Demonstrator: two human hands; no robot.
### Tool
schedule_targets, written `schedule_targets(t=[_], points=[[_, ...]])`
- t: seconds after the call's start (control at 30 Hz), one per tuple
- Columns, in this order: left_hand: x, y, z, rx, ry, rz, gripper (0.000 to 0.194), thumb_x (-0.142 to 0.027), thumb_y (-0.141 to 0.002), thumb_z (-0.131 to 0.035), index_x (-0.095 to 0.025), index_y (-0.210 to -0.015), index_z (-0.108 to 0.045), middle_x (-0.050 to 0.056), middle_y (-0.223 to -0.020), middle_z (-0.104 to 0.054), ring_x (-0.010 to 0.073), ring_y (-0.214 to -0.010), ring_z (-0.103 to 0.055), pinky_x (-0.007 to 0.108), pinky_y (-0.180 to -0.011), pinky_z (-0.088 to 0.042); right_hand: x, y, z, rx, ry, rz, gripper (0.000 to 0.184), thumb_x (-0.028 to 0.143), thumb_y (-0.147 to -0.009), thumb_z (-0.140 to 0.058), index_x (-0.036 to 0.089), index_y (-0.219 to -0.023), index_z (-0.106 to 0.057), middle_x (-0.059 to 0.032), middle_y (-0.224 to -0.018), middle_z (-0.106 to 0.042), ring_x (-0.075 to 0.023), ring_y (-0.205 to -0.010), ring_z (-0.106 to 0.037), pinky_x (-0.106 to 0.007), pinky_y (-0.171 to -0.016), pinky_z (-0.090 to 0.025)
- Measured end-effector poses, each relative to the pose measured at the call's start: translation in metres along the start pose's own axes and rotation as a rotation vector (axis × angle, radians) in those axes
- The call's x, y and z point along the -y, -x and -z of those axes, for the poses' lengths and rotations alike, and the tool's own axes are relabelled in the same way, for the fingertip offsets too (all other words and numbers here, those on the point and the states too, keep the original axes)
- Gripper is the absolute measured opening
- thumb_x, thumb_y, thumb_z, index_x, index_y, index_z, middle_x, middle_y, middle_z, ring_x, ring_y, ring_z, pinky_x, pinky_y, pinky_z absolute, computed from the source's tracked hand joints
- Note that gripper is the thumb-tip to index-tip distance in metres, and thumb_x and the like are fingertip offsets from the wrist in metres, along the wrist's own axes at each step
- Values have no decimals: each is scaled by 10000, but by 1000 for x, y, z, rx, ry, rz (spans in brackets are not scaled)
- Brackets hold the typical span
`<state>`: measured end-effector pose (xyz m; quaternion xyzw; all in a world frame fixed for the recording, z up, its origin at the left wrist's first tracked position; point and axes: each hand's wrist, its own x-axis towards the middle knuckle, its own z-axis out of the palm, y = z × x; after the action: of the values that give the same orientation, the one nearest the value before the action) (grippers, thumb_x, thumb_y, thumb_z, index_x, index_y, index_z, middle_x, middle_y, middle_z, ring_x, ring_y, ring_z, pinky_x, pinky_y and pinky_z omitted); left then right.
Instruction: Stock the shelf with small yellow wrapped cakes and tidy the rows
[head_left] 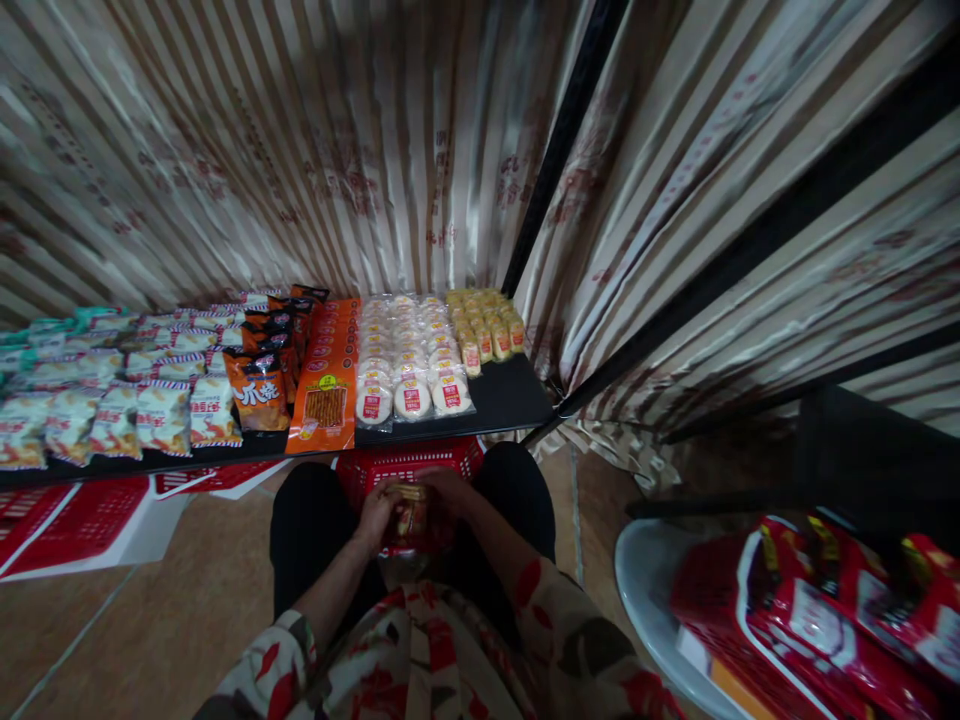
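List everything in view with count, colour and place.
Curtain: count unclear, striped beige and brown, behind
Bars: several, black, by the curtain
Shelf: one, black, left and centre
Green bags: several, far left
White bags: many, shelf left
Snack bags: several, orange and black, beside those
Flat packets: overlapping, orange, shelf middle
Round packs: many, white, right of those
Small packets: many, yellow, shelf's right end
Baskets: several, red, below shelf and right
Base: one, pale, under right basket
Red bags: several, right basket
Floor: one, brown tiles
Held packet: count unclear, yellowish, between hands
Legs: two, black, centre
Sleeves: two, pale with red, bottom
Left hand, right hand: bare, holding packet
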<state>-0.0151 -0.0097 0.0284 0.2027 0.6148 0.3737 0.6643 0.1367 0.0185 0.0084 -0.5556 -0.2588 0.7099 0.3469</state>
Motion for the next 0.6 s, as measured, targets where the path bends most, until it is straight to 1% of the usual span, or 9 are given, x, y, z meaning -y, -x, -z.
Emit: schedule_targets(t=[0.1,0.27,0.4,0.6], points=[[0,2,0,6,-26,-18,368,-162,-612,-660,-158,-974,-596,-34,-598,-609,62,-448,-498,173,-472,-387,4,4,3,-14,-18,-21,159,195,-536,-667,162,-691,-650,23,-592,-621,-110,-550,-537,-237,-539,-408],[0,6,-1,18,-53,-14,372,-216,-610,-720,-142,-956,-602,14,-666,-654,93,-549,-576,179,-506,-404,9,7,5,-49,-33,-48,113,179,-591,-630,165,-701,-651,21,-602,-616,-105,-552,-541,-216,-522,-416],[-2,11,-2,61,-95,-28,387,-320,-619,-726,-135,-934,-600,2,-600,-638,70,-472,-518,172,-489,-379,12,8,5,-96,-42,-62,104,183,-627,-626,161,-725,-654,9,-626,-618,-106,-567,-550,-205,-508,-413],[-6,20,-5,72,-171,-70,353,-431,-617,-711,-138,-776,-596,-16,-502,-592,63,-412,-465,172,-460,-354,18,15,7,-125,-58,-57,105,177,-667,-608,163,-751,-669,7,-603,-600,-98,-536,-527,-203,-488,-407]])
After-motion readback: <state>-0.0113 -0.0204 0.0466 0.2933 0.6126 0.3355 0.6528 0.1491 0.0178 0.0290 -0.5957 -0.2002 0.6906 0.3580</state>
